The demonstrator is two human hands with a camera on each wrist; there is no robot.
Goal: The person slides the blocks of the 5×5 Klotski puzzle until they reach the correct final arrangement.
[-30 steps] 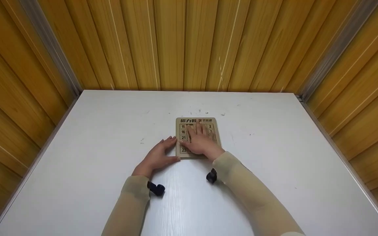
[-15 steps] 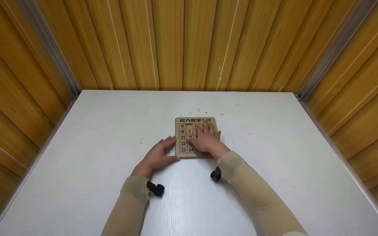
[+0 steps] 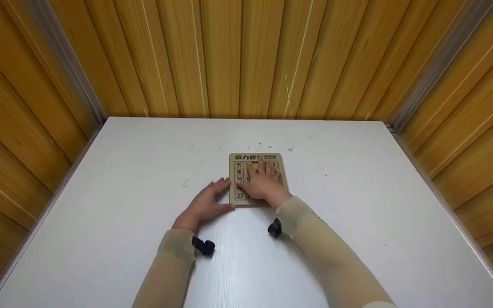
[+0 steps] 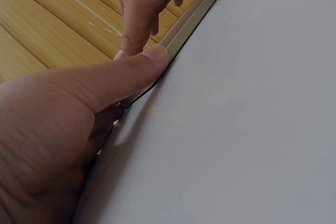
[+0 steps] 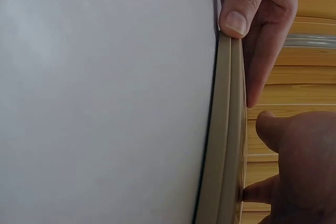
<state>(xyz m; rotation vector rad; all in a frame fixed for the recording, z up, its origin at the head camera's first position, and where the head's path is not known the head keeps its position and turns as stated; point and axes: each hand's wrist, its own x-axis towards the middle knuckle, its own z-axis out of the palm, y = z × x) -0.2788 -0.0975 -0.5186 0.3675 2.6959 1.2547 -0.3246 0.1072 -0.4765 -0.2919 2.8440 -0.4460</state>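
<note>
Lying flat on the white rectangular table (image 3: pixel 340 171), the tan rectangular board of numbered tiles (image 3: pixel 242 157) has the left hand (image 3: pixel 205 203) uncurled at its near left corner, thumb against the near edge, fingers along the left edge. Over its face, the right hand (image 3: pixel 263 185) is spread, one fingertip touching.

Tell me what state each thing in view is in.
Tabletop: white, with small dark marks.
Puzzle board: flat on the tabletop.
Number tiles: in the board, partly hidden.
Left hand: fingers at the board's left side, thumb at its near edge.
Right hand: fingers spread over the tiles.
Left sleeve: down to the wrist.
Right sleeve: down to the wrist.
</note>
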